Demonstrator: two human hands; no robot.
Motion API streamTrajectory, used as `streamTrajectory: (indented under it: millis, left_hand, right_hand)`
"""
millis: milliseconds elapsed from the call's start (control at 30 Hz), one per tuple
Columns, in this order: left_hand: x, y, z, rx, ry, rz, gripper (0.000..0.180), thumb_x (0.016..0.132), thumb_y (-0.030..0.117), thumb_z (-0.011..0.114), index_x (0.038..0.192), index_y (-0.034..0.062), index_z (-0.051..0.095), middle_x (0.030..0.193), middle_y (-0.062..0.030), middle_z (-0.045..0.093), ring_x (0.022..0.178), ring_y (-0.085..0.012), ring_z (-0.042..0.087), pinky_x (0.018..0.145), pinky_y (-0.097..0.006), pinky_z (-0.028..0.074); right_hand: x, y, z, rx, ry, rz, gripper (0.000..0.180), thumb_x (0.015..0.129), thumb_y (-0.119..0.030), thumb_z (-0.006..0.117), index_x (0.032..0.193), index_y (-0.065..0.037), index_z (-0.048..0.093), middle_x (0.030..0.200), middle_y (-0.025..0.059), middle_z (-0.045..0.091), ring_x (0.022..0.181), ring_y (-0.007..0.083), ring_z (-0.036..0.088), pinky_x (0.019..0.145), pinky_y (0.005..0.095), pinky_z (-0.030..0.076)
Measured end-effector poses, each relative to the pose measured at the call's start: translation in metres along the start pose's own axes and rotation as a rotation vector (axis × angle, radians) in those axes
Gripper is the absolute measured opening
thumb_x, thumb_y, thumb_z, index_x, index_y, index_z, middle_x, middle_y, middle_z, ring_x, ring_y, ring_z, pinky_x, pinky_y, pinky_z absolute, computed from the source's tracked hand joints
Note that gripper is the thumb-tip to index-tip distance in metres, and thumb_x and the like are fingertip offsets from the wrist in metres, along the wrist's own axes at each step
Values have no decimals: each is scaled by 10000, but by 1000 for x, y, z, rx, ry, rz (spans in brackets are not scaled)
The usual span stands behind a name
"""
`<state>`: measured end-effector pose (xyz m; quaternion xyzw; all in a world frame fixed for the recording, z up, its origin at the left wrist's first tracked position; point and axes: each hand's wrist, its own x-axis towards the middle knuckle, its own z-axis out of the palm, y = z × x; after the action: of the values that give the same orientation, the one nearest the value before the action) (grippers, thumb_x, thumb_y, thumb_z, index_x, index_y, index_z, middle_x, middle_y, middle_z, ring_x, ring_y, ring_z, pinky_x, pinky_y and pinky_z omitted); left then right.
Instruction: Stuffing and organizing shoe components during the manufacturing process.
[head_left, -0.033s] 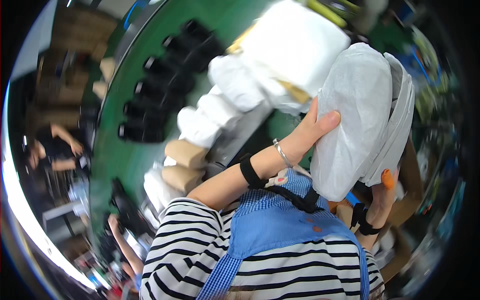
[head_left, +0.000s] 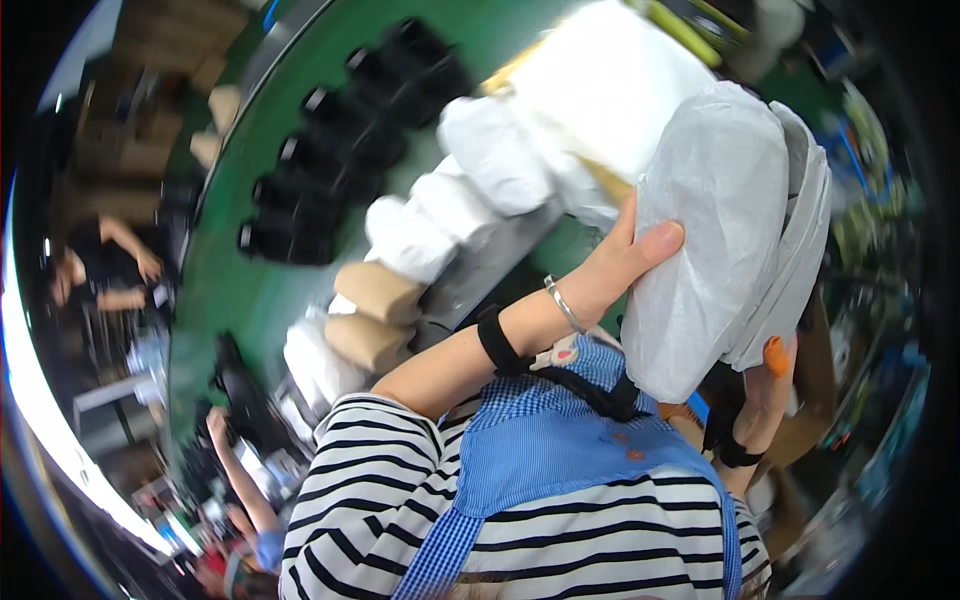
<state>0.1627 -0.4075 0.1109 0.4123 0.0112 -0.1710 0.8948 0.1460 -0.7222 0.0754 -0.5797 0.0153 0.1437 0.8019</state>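
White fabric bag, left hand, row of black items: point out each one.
white fabric bag (head_left: 715, 220), head view, on its broad front face.
left hand (head_left: 625, 262), head view, on the palm beside the thumb.
row of black items (head_left: 345, 150), head view, on a middle piece.

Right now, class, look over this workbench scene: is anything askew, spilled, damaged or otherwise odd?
Nothing looks spilled or damaged. The left hand and right hand hold a white bag upright. The black parts sit in orderly rows on the green table, and white bundles are piled beside tan blocks. The picture is blurred, so small flaws could go unseen.
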Motion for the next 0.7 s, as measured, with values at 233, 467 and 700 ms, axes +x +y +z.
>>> streamTrajectory:
  millis: [233, 467, 700]
  left_hand:
    - [-75, 35, -67, -79, 311, 231, 1068, 719, 685, 585, 1416, 23, 119, 1384, -145, 321, 1267, -228, 354, 1021, -356, 331]
    - [-68, 15, -50, -159, 355, 321, 1072, 704, 635, 638, 1416, 43, 100, 1380, -163, 298, 1282, -249, 315, 1030, -371, 311]
    - [-45, -6, -27, -154, 363, 266, 966, 725, 502, 697, 1396, 51, 168, 1326, -142, 357, 1236, -227, 361, 1023, -351, 309]
  right_hand:
    - [99, -22, 116, -200, -466, 116, 511, 911, -223, 519, 1332, 11, 350, 1308, 120, 461, 1196, 236, 465, 1000, 375, 367]
    - [100, -41, 96, -162, -341, 202, 578, 816, -74, 619, 1319, 31, 356, 1292, 132, 480, 1173, 241, 495, 1000, 373, 380]
    - [94, -49, 54, -129, -316, 261, 512, 860, -88, 541, 1320, 40, 354, 1309, 143, 463, 1203, 246, 469, 1016, 390, 360]
